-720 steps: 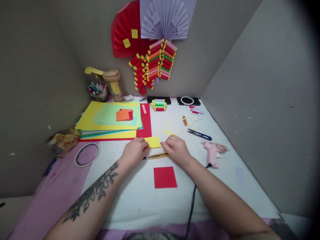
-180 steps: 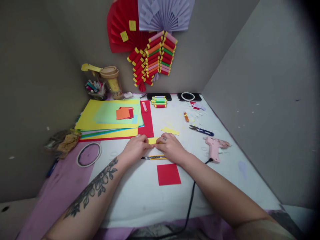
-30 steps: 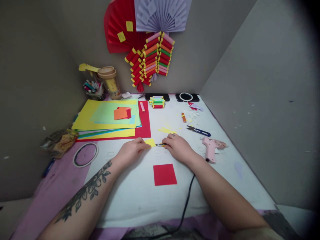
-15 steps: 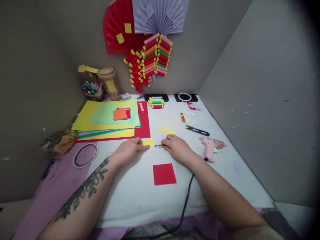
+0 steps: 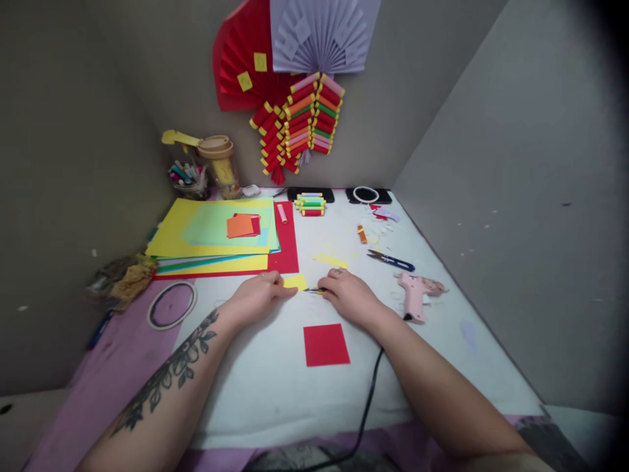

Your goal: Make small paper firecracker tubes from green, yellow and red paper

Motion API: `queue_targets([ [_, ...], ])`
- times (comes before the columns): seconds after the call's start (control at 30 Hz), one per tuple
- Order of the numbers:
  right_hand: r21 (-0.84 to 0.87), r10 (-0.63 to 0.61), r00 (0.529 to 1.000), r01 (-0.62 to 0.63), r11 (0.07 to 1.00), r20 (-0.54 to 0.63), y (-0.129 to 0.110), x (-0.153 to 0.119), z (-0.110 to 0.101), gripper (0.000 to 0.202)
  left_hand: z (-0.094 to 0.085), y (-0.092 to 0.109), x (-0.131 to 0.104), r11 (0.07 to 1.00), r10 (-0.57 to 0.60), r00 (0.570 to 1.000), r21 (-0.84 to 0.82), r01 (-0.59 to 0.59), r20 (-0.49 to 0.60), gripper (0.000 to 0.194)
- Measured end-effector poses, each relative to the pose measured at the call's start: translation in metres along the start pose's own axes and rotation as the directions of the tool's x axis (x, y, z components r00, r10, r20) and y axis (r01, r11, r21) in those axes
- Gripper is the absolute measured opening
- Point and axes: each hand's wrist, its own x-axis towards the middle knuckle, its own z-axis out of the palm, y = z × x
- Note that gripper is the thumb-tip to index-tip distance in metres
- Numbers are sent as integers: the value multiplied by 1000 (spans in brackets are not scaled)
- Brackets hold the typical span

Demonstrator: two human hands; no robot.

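Note:
My left hand is closed on a small yellow piece of paper, whose right part sticks out past the fingers. My right hand grips a small pair of snips, mostly hidden under the fingers. Their thin pointed blades reach left to the paper's right edge. Closer to me, a red paper square lies flat on the white cloth. Yellow paper strips rest just beyond my right hand.
Stacked coloured paper sheets lie at back left, a tape roll nearer me. Several small paper rolls are piled at the back. On the right are navy thread snips and a pink glue gun near a black cord.
The whole view has shifted slightly, so everything appears a little further right and lower. Both hands keep nearly the same pose, with the snips' tips still at the yellow paper.

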Motion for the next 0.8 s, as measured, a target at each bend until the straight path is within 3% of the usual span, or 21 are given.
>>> queue_targets([
  [0.33, 6, -17, 1000, 17, 1000, -8, -3, -1, 0, 17, 0, -1, 1, 1000, -3, 1000, 15, 3, -8, 33],
  [0.6, -4, -21, 999, 21, 1000, -40, -2, 1, 2, 18, -11, 6, -3, 972, -227, 972, -77, 223, -55, 32],
  [0.8, -9, -14, 998, 14, 1000, -65, 1, 3, 3, 19, 2, 13, 1, 931, -338, 938, -175, 321, -74, 20],
])
